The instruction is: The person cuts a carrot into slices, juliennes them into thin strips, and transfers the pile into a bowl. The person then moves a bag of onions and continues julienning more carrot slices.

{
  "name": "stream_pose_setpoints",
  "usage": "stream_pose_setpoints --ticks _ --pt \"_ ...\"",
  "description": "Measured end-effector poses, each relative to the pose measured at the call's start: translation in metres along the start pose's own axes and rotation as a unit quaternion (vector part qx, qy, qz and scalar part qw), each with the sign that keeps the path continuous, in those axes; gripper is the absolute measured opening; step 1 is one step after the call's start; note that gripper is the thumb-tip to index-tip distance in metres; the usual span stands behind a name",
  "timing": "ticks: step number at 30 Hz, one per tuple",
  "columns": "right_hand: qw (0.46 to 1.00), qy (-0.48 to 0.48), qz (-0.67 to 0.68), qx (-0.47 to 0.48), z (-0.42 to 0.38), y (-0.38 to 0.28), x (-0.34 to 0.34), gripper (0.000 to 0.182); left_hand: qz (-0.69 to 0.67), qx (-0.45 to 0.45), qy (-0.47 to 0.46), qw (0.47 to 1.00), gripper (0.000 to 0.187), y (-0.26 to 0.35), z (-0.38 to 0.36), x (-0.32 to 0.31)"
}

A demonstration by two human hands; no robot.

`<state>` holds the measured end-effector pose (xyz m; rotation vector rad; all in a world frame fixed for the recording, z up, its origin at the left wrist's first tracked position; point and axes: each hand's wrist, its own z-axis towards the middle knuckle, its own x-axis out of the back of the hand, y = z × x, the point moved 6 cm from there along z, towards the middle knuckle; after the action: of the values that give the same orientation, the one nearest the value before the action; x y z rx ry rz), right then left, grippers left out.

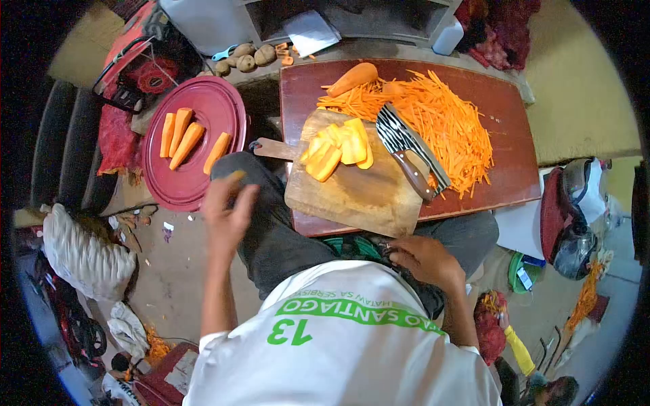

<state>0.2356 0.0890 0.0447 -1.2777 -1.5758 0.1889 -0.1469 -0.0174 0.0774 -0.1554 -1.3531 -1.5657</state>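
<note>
Orange carrot (217, 151), rightmost on red lid (227, 101), just ahead-left of left hand (227, 220), long axis forward-right. Left nearer, fingers (245, 198) parted; right hand (430, 260) grip unclear.

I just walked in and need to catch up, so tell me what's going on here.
A seated person's left hand is over the knee, fingers apart, near a round red lid bearing four carrots. The right hand is low at the lap; whether it grips anything is unclear. Flat orange slices lie on the cutting board, and the knife lies between them and a heap of orange shreds.
</note>
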Motion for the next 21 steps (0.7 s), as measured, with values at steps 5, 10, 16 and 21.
stream_pose_setpoints --ticks 5,10,16,21 --pt "0.979 0.202 -0.010 0.026 0.040 -0.037 0.038 0.039 0.092 -0.175 -0.180 0.964 0.073 0.066 0.019 -0.089" --pt "0.934 0.322 -0.118 0.101 0.107 -0.046 0.041 0.059 0.029 -0.118 -0.146 0.982 0.068 0.031 0.018 -0.133" --pt "0.931 0.303 -0.182 0.089 0.162 -0.048 0.050 0.065 -0.017 -0.135 -0.153 0.979 0.057 0.029 0.043 -0.146" --pt "0.932 0.309 -0.176 0.075 0.194 -0.053 0.075 0.064 -0.058 -0.183 -0.118 0.974 0.055 0.022 0.081 -0.171"
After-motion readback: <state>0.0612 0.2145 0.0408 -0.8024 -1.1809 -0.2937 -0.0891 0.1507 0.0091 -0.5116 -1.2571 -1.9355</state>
